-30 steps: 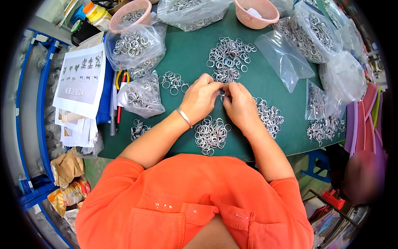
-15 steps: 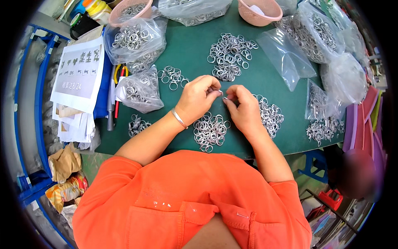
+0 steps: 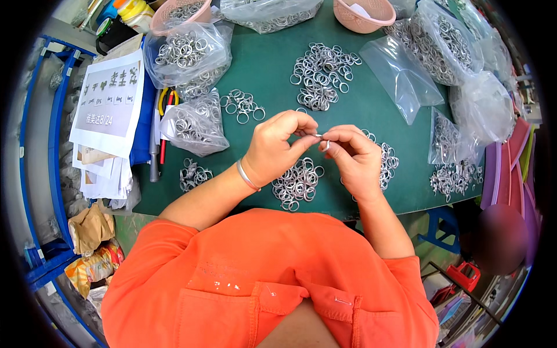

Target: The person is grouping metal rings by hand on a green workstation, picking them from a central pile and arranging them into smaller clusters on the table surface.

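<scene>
My left hand [image 3: 281, 139], a metal bangle at its wrist, pinches a small silver ring [image 3: 318, 136] between thumb and fingertips. My right hand [image 3: 355, 158] meets it there, closed on another small silver ring [image 3: 327, 145] that shows between thumb and finger. Fingers cover much of both pieces. Just below the hands lies a pile of silver rings [image 3: 297, 184]. A second pile [image 3: 387, 165] is partly hidden behind my right hand. Farther off sits a larger heap of rings [image 3: 324, 75], and a smaller group [image 3: 242, 106] lies left of it.
Ring-filled clear bags [image 3: 194, 124] stand on the left of the green table [image 3: 261, 64], beside pliers [image 3: 168, 100] and papers [image 3: 110, 104]. A flat clear bag [image 3: 401, 75], bulging bags [image 3: 481, 110] and small metal pieces [image 3: 455, 181] lie right. Pink baskets [image 3: 362, 17] stand at the back.
My fingertips, slightly apart before, have come together. The left hand has shifted a little down and the right hand slightly lower. A ring now shows in the right hand's pinch.
</scene>
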{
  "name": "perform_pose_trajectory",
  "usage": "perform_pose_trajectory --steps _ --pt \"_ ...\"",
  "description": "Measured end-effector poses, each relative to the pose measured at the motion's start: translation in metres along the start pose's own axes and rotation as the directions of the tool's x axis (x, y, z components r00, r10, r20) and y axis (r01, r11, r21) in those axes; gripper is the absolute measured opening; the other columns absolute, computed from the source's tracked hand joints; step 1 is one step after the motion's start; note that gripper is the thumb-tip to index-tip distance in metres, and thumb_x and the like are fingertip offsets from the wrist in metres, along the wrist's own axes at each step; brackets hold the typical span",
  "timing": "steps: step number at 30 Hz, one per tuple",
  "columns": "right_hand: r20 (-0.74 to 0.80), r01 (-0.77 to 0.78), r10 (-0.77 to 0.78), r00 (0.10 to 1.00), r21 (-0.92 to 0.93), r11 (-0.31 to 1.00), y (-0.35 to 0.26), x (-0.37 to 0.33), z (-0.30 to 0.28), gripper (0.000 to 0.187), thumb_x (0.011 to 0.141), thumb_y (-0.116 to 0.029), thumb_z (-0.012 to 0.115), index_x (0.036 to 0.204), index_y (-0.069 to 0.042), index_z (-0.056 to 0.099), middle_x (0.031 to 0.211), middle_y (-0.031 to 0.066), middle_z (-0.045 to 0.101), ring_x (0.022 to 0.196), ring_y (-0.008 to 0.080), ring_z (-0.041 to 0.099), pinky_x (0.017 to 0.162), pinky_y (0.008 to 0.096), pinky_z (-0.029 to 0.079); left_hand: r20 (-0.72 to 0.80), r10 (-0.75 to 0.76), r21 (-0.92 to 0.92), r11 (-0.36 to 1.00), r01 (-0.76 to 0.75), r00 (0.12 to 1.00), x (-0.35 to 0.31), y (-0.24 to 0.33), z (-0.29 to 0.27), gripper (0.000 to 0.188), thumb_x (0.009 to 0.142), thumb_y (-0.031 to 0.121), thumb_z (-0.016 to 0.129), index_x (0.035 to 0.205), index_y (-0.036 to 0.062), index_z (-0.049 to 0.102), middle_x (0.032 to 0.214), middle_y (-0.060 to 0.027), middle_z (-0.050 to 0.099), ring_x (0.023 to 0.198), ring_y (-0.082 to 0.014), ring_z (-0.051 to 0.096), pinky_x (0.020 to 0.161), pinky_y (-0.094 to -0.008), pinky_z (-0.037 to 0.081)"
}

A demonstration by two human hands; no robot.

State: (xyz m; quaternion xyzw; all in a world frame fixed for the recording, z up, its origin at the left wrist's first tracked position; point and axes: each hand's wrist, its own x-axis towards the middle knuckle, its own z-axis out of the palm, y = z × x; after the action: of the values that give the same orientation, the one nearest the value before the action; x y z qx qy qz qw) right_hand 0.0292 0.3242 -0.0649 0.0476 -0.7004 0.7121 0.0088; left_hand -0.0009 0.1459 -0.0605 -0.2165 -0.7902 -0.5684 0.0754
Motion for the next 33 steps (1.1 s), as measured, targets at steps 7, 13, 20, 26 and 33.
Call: perform_pose_trajectory --steps 7,13,20,26,33 --pt "0.139 -0.187 0.183 0.973 0.016 0.982 -0.002 -0.001 -0.007 0.012 0.086 0.004 0.065 0.097 0.002 0.069 0.091 0.0062 0.067 0.082 0.0111 0.066 0.071 0.0225 0.053 0.107 -0.04 0.021 0.999 0.038 0.993 -0.009 0.01 -0.01 0.026 0.075 0.001 0.077 0.098 0.0018 0.066 0.082 -0.0073 0.069 0.075 -0.0155 0.067 0.068 -0.0265 0.055" --pt "0.032 -0.102 0.12 0.992 -0.34 0.935 -0.014 -0.009 -0.031 0.012 0.078 0.004 0.069 0.089 0.0 0.07 0.085 0.0083 0.068 0.074 0.0172 0.065 0.066 0.0284 0.051 0.185 -0.089 0.077 0.994 0.075 0.979 -0.027 0.006 -0.022 0.027 0.075 0.0 0.077 0.099 0.0011 0.065 0.081 -0.0071 0.068 0.073 -0.0138 0.067 0.067 -0.0258 0.054" --pt "0.126 0.157 -0.095 0.988 -0.848 0.506 -0.03 -0.009 -0.066 0.02 0.073 0.009 0.061 0.088 -0.001 0.069 0.087 0.0128 0.065 0.084 0.0326 0.06 0.076 0.0409 0.049 0.082 -0.068 0.05 0.997 0.064 0.994 -0.021 0.004 -0.018 0.045 0.076 -0.001 0.077 0.116 0.0027 0.056 0.08 -0.0067 0.069 0.071 -0.0131 0.066 0.066 -0.0257 0.054" --pt "0.334 0.436 -0.281 0.9 -0.66 0.612 -0.004 0.028 -0.003 0.031 0.072 0.009 0.059 0.1 -0.002 0.067 0.101 0.0139 0.063 0.095 0.0327 0.059 0.082 0.0406 0.05 0.091 -0.087 0.051 0.995 0.082 0.992 -0.02 0.013 -0.015 0.051 0.076 0.001 0.078 0.12 0.0029 0.053 0.078 -0.0068 0.069 0.07 -0.0134 0.066 0.065 -0.0255 0.053" --pt "0.38 0.37 -0.135 0.915 -0.656 0.657 0.019 0.04 0.011 0.025 0.076 0.006 0.062 0.1 0.0 0.066 0.101 0.016 0.061 0.094 0.0346 0.061 0.08 0.0408 0.051 0.18 -0.093 0.129 0.989 0.071 0.979 -0.028 0.012 -0.036 0.016 0.075 0.004 0.079 0.084 0.0017 0.066 0.077 -0.0063 0.064 0.066 -0.0149 0.063 0.059 -0.0258 0.05"
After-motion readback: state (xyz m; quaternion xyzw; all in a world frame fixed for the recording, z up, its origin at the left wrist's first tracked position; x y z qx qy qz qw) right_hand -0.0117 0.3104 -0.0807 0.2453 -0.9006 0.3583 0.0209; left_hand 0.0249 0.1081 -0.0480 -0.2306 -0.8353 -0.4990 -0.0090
